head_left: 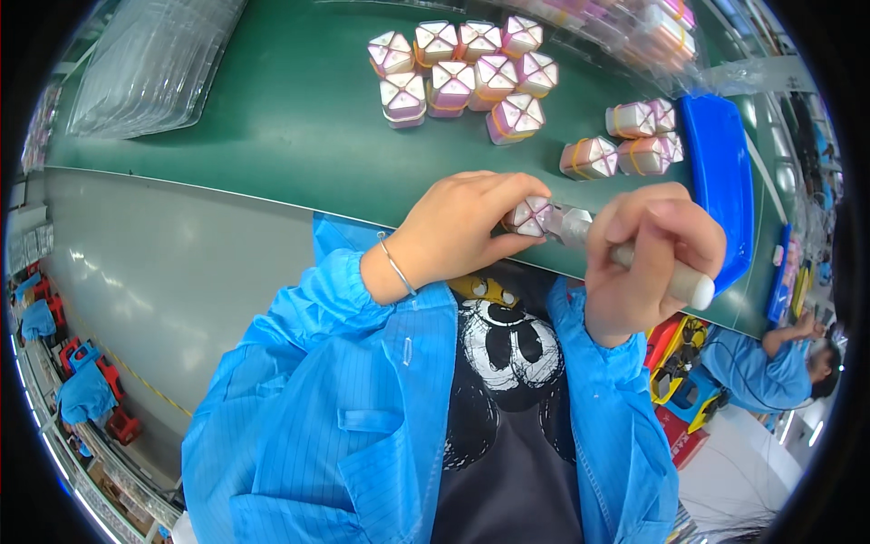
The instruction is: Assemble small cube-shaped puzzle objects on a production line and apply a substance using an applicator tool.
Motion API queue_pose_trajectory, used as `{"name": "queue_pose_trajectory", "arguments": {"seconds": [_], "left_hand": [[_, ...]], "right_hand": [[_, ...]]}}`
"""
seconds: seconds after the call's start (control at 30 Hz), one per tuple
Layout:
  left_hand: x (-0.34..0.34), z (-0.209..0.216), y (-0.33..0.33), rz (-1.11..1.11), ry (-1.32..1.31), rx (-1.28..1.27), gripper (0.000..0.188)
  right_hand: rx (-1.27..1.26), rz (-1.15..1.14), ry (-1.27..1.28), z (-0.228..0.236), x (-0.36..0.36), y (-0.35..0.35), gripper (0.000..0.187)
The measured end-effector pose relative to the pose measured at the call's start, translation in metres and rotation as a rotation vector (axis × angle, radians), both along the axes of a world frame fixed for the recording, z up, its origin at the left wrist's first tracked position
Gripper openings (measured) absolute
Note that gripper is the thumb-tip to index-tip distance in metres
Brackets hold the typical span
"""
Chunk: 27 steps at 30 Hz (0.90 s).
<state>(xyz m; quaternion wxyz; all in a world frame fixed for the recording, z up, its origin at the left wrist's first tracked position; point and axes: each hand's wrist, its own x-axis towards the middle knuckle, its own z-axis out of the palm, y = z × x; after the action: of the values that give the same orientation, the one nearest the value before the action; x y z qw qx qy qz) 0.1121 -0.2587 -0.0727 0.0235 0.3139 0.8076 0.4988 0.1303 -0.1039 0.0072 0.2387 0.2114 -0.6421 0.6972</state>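
Observation:
At the table's near edge, my left hand (458,222) grips a small pink-and-white bundle (532,216) between thumb and fingers. Its pale end, crossed by dark lines, points right. My right hand (648,258) is closed round the pale, round-ended handle of a tool (686,283). The tool's shiny, flat scraper-like head is up against or just beside the bundle's end; whether they touch I cannot tell. Several similar bundles (453,86) with yellow rubber bands stand beyond my hands. Several more bundles (643,154) lie on their sides to the right.
A blue tray (720,181) sits at the right of the green table (281,118). Stacked clear plastic trays (149,72) are at the far left. Clear-wrapped goods (652,36) lie at the back right. Another person in blue (757,367) works at the right, near yellow bins (678,358).

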Motion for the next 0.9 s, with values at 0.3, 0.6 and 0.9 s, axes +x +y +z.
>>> {"name": "queue_pose_trajectory", "arguments": {"seconds": [0.3,0.6,0.9], "left_hand": [[-0.001,0.002,0.000,-0.012,-0.022,0.012,0.045],[-0.002,-0.004,-0.008,-0.181,-0.523,0.641,0.039],[-0.009,-0.006,-0.010,-0.308,-0.916,1.003,0.051]], "right_hand": [[-0.001,-0.024,0.019,-0.003,0.003,0.004,0.011],[-0.254,-0.062,-0.172,0.025,0.019,0.051,0.020],[0.007,0.140,-0.864,0.007,0.023,0.023,0.026]]}}
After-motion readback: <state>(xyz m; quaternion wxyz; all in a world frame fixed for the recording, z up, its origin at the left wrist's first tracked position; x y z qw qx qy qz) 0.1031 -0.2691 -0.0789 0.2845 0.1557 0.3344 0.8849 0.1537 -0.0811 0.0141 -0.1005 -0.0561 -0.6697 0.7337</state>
